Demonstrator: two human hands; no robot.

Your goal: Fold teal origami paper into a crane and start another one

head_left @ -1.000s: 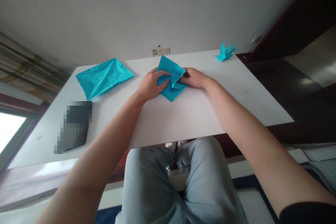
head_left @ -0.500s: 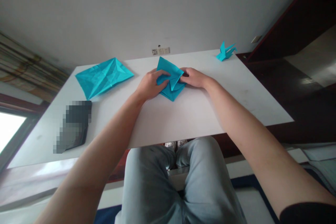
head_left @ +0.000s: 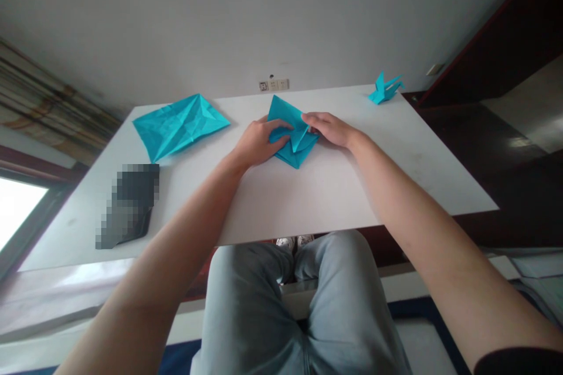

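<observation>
The undersides of both hands and the lower layers of the folded paper (head_left: 297, 129) are hidden, a dark object (head_left: 132, 202) at near left is pixelated beyond identification, and both arms are cut off at the near edge of view. The folded paper sits mid-tabletop (head_left: 285, 211), between the hands: the left hand (head_left: 257, 140) has fingers laid across its left part, gripping or merely pressing cannot be told, while the right hand's (head_left: 331, 129) fingers pinch its right-hand flap.
</observation>
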